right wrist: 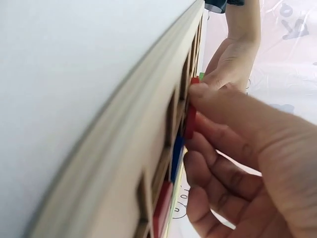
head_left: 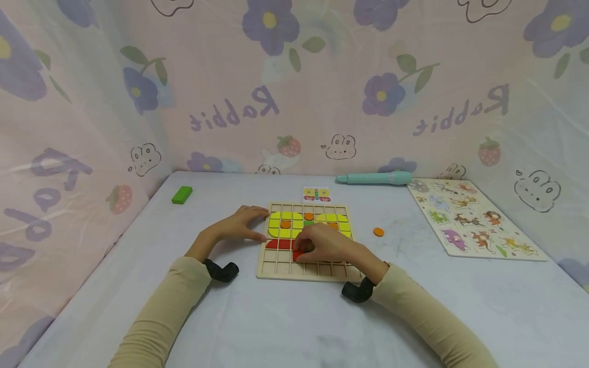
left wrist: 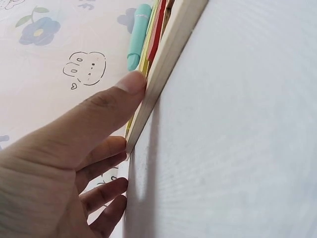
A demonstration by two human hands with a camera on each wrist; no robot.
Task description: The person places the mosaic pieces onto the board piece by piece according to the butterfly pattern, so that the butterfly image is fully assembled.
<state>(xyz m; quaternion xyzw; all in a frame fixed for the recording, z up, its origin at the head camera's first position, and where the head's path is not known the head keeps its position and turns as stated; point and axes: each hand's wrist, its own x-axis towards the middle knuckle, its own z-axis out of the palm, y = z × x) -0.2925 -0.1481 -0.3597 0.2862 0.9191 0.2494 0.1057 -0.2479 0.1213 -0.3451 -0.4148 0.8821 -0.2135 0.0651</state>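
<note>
A wooden grid board lies on the table, its upper cells filled with yellow tiles and a few orange discs. Below the yellow runs a row with red tiles. My right hand reaches over the board's middle and pinches a red tile between thumb and forefinger, right at the grid. Under it in the right wrist view shows a blue tile. My left hand touches the board's left edge with thumb and fingertips, fingers spread. The right hand covers part of the pattern.
Behind the board lies a small butterfly picture card. A green block is at the back left. To the right are a loose orange disc, a teal pen and an animal puzzle board. Patterned curtains stand behind.
</note>
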